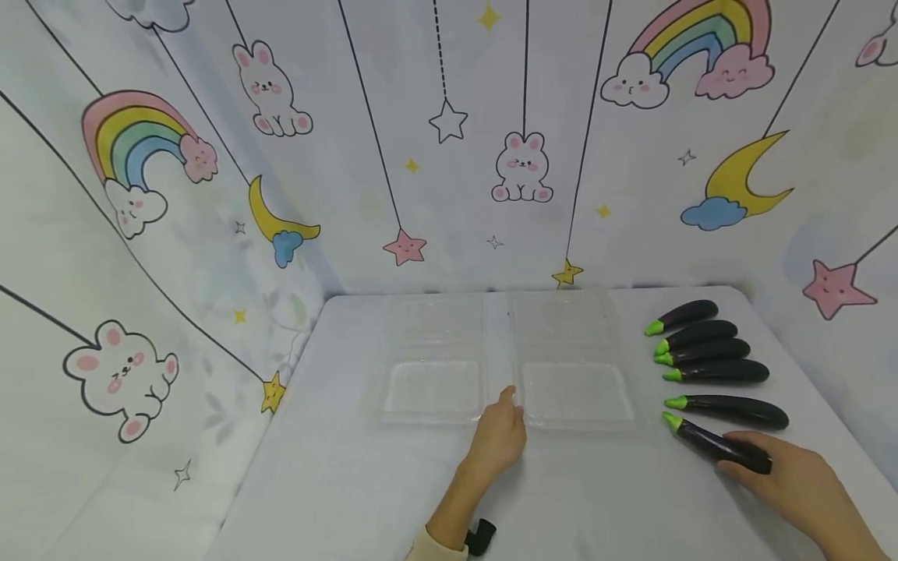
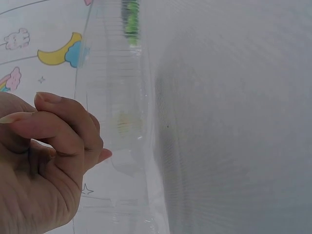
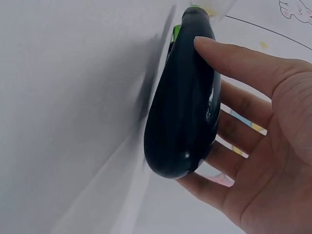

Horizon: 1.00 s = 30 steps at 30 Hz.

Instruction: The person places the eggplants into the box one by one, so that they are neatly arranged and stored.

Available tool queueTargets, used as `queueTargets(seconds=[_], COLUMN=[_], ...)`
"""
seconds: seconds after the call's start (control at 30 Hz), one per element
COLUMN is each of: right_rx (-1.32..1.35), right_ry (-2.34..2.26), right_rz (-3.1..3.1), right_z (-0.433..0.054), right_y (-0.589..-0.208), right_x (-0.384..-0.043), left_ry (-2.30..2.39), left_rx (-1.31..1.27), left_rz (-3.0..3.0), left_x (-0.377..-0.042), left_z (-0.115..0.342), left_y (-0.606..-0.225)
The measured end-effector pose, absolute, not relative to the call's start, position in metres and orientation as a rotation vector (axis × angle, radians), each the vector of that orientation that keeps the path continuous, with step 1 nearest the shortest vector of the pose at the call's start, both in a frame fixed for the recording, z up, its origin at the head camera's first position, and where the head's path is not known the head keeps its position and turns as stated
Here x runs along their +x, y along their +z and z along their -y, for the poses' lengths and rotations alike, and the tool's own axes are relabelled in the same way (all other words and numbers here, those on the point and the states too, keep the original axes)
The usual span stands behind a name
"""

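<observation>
My right hand grips a dark eggplant with a bright green stem end, at the near end of a group of similar eggplants. In the right wrist view the thumb lies along one side of this eggplant and the fingers curve behind it. Loosely curled, my left hand is by the near left corner of the right clear plastic container, its index finger pointing forward. Nothing shows in its grasp; whether it touches the container I cannot tell. A matching clear container lies to its left.
Several more eggplants lie in a column along the right side of the white table, stem ends pointing left. Behind the table hangs a printed cloth with rabbits, stars and rainbows. A black object is by the left wrist.
</observation>
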State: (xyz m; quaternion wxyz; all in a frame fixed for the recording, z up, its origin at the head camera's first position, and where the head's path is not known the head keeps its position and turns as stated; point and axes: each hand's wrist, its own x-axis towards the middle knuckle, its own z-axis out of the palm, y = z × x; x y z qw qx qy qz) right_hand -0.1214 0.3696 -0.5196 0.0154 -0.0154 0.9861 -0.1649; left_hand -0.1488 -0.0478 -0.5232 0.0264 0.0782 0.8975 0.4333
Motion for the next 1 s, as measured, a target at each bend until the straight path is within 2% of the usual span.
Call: queueTargets(seconds=[0.47, 1.0], right_rx=[-0.009, -0.103], right_ry=[-0.523, -0.632], right_rz=[-3.041, -3.240], right_z=[-0.367, -0.353], right_y=[-0.516, -0.500], right_x=[-0.126, -0.137], left_ry=[1.326, 1.340], left_rx=[0.225, 0.221], left_rz=[-2.808, -2.796], left_x=[-0.145, -0.145], left_z=[0.047, 0.048], left_y=[-0.524, -0.523])
